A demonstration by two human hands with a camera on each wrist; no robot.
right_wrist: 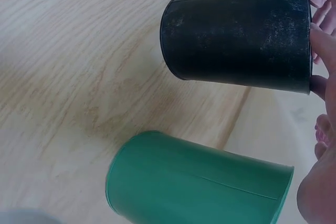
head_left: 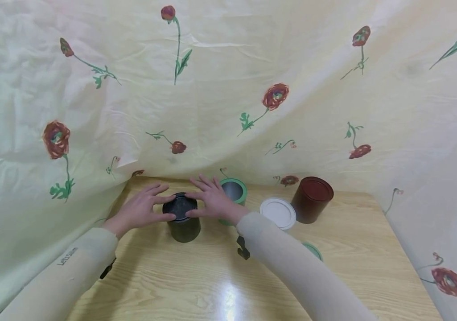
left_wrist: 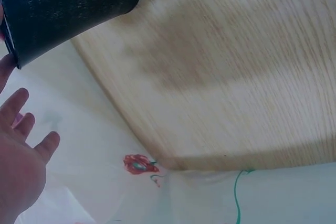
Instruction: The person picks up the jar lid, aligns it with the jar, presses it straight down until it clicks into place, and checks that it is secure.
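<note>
A black can (head_left: pixel 185 232) stands upright at the left of the table, its black lid (head_left: pixel 180 206) on top. My left hand (head_left: pixel 144 208) touches the left side of the lid's rim with thumb and index finger, the other fingers spread out. From the right, my right hand (head_left: pixel 215 199) touches the opposite side of the rim in the same way, its fingers extended. The right wrist view shows the can's scuffed black wall (right_wrist: pixel 236 38) with fingertips at its top edge. Behind my right hand is an uncovered green can (right_wrist: pixel 194 184), grey inside.
Right of my right wrist, a white lid (head_left: pixel 278 214) leans close to a dark red can (head_left: pixel 308 207) with a red top. A green lid (head_left: pixel 314 251) is partly hidden by my right sleeve. Flowered cloth (head_left: pixel 220 111) hangs behind and beside the wooden table (head_left: pixel 180 281).
</note>
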